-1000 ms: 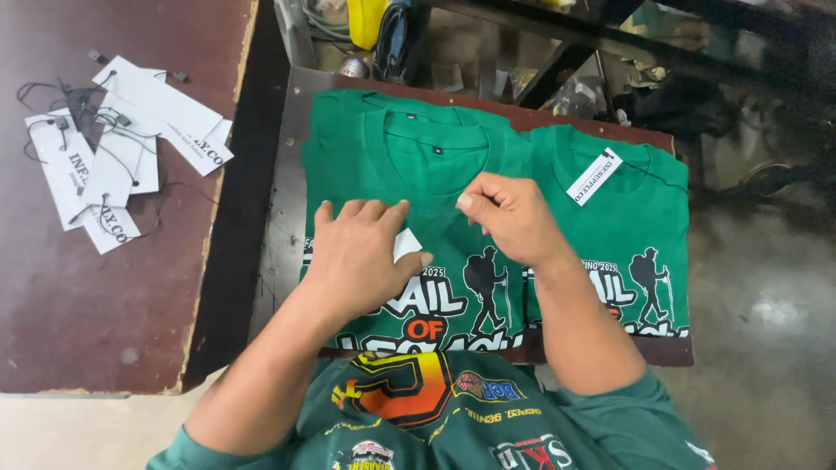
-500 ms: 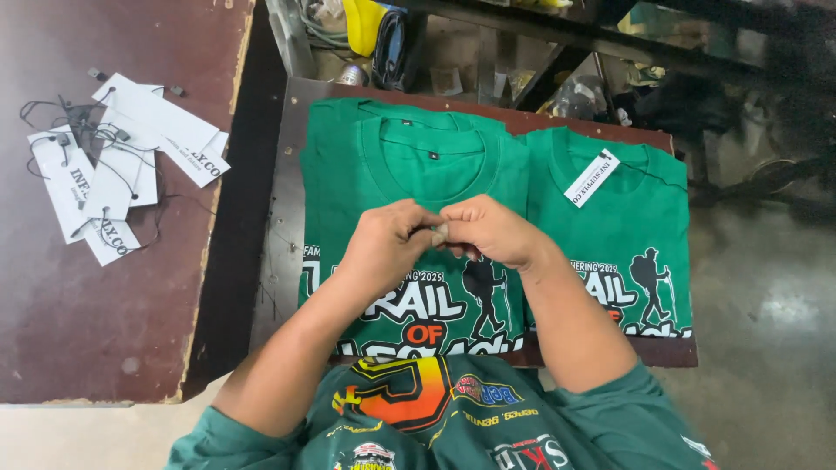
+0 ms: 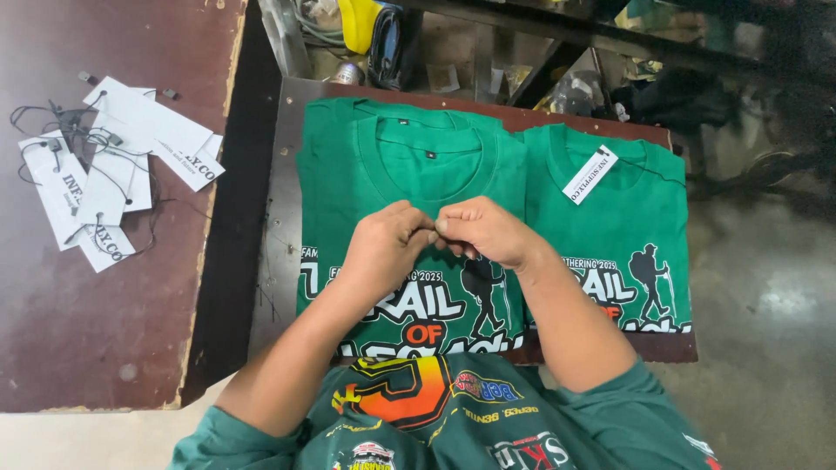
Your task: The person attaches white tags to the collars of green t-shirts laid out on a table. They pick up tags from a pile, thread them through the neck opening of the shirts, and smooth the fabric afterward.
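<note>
My left hand (image 3: 383, 248) and my right hand (image 3: 488, 231) meet fingertip to fingertip above the chest of a folded green T-shirt (image 3: 409, 157) with a white and orange print. Both hands are pinched shut on something small, mostly hidden by the fingers; it appears to be a white hang tag. The shirt lies on a small brown board (image 3: 283, 200). To its right lies a second green T-shirt (image 3: 627, 226) of the same kind, with a white hang tag (image 3: 589, 174) at its collar.
A pile of white hang tags with black strings (image 3: 113, 165) lies on the dark red table (image 3: 104, 331) to the left. A dark gap separates that table from the board. Clutter, a yellow object (image 3: 359, 22) and metal bars sit beyond the board. Grey floor lies at right.
My left hand lifted off the shirt, where it lay flat by a white tag, and joined my right hand. Since half a second ago, both hands have stayed pinched together.
</note>
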